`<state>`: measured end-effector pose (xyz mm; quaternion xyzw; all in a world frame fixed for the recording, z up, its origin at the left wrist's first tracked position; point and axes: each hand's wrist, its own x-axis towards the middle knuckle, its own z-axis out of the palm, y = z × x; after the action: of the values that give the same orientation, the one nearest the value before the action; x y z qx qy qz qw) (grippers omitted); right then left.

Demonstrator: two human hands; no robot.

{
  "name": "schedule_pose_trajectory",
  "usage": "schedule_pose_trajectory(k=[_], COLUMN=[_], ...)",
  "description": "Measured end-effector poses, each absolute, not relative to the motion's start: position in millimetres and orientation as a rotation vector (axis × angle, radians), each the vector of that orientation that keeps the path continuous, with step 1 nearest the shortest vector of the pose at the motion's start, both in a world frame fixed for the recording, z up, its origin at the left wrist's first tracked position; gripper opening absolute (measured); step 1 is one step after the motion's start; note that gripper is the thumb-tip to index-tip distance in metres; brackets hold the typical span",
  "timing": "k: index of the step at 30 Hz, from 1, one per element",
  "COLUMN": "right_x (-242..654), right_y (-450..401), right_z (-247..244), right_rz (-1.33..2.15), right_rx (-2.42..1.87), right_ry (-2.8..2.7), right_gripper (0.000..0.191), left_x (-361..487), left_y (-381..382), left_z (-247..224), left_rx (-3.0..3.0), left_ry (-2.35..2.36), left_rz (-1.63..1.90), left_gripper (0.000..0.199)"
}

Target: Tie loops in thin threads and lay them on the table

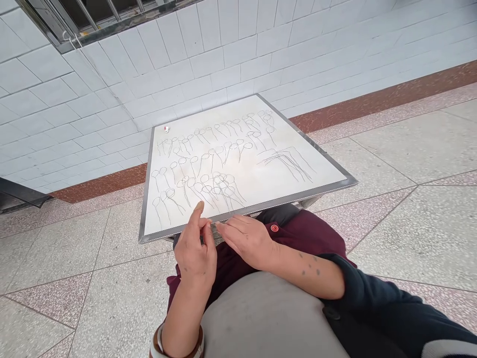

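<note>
My left hand point(196, 251) is at the near edge of a white board point(246, 184) with a grey metal rim. Its index finger points up, while the thumb and other fingers pinch together. Close beside it, my right hand point(251, 241) has its fingers pressed together, their tips almost meeting the left fingertips. Anything held between the tips is too small to make out. Thin dark looped strands point(219, 186) with long tails lie in rows across the board. Some overlap in a cluster near the hands, and longer, straighter strands point(288, 161) lie at the right.
A small red and white item point(166, 129) sits at the board's far left corner. Behind the board stands a white tiled wall point(208, 62) with a barred window point(108, 12) at upper left. Speckled stone floor point(122, 298) surrounds the board. My lap is beneath the hands.
</note>
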<state>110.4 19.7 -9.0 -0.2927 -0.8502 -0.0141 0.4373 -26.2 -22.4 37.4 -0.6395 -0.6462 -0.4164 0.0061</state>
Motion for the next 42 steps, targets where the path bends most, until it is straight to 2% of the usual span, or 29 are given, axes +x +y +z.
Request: schedule_pose_trajectory(k=[7,11,18,37,42], right_x=[111,114,115,118,117], right_y=[19,19,19,21,23], right_z=[-3,1,0,-5,-10], right_rz=[-0.029,0.185,0.386,0.183,0.076], right_rx=[-0.766,-0.795,-0.758,-0.772,-0.696], right_ry=[-2.144,-2.095,-2.028,-2.105,-2.176], right_gripper=[0.022,0.02,0.017,0.018,0.026], left_x=[-28,-28,-29,-35,-36], left_y=[-25,-27,-29,-25,-23], left_z=[37,45,53,52,44], left_rx=[-1.982,-2.055,-2.2,-2.306,-2.287], left_ry=[-2.049,-2.097,-2.041,-2.154,-2.137], left_rz=[-1.28,-1.229,-1.197,-1.111,-1.029], left_gripper=[0.044,0.054,0.051,0.05,0.047])
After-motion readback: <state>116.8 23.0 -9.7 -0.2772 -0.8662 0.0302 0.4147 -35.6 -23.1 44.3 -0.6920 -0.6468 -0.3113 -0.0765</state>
